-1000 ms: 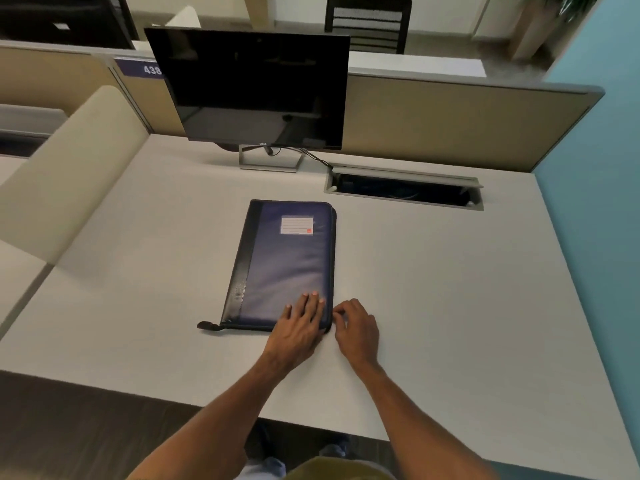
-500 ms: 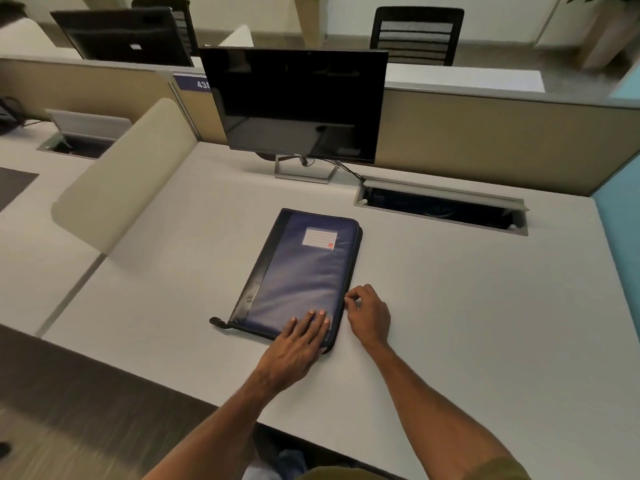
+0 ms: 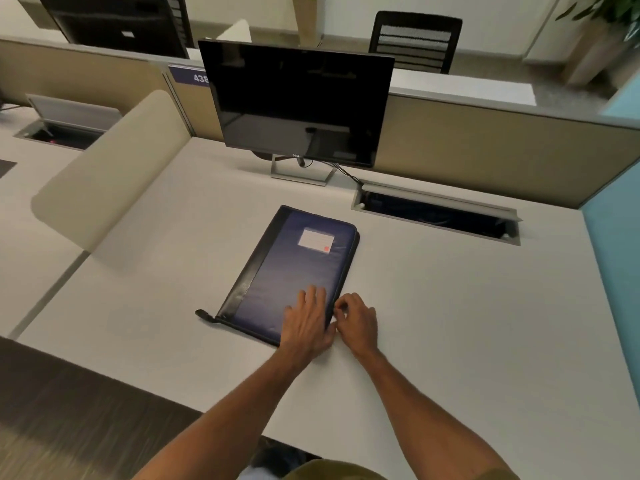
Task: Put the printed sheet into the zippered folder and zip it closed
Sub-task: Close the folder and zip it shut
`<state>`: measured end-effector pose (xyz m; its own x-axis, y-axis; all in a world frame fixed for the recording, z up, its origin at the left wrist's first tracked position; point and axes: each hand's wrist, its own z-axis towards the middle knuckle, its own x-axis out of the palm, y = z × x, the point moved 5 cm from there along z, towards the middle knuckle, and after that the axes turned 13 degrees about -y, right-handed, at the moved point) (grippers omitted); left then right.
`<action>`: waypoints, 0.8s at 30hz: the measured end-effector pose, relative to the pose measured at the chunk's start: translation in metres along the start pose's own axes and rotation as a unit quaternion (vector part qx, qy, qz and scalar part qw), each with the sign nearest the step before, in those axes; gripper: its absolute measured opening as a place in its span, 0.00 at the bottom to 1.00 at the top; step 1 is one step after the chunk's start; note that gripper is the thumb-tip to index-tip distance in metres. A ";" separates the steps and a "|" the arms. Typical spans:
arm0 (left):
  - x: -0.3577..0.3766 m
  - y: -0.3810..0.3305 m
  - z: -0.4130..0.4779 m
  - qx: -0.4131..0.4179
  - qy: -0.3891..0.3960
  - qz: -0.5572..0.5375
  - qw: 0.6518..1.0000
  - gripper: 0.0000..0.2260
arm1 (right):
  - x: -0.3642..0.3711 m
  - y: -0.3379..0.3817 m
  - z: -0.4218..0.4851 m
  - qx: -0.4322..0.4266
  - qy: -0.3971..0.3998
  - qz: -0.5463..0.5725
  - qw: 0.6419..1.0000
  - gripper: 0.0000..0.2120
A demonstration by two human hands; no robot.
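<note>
Closer now, our right grip (image 3: 356,320) has drawn in beside our left grip (image 3: 306,322), fingers curled, pinching the edge of the zippered folder (image 3: 294,265). Our left grip presses flat, fingers straight, on that folder, which stretches ahead on the table (image 3: 450,323).

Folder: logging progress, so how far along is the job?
Seemingly done: no loose sheet shows; the folder lies closed on the desk. In hand: the left hand presses it flat; the right hand pinches its right edge, probably the zipper pull. Left: finishing the zip.
</note>
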<state>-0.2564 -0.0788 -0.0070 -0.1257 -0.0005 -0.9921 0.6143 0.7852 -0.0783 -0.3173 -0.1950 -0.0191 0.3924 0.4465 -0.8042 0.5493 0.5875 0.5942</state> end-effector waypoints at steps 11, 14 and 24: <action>0.032 0.009 0.010 -0.028 0.078 0.002 0.997 0.40 | 0.009 0.004 -0.003 0.031 -0.040 0.013 0.999 0.07; 0.036 0.013 0.010 -0.021 0.076 0.009 0.997 0.39 | 0.015 0.006 -0.008 0.017 -0.034 0.026 0.999 0.07; 0.042 0.019 0.011 -0.005 0.065 0.027 0.997 0.38 | 0.015 0.007 -0.016 -0.035 -0.011 0.009 0.999 0.06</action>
<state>-0.2417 -0.0711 -0.0516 -0.1927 0.1223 -0.9736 0.6157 0.7876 -0.0229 -0.3194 -0.1732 -0.0268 0.4186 0.4429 -0.7929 0.4896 0.6252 0.6077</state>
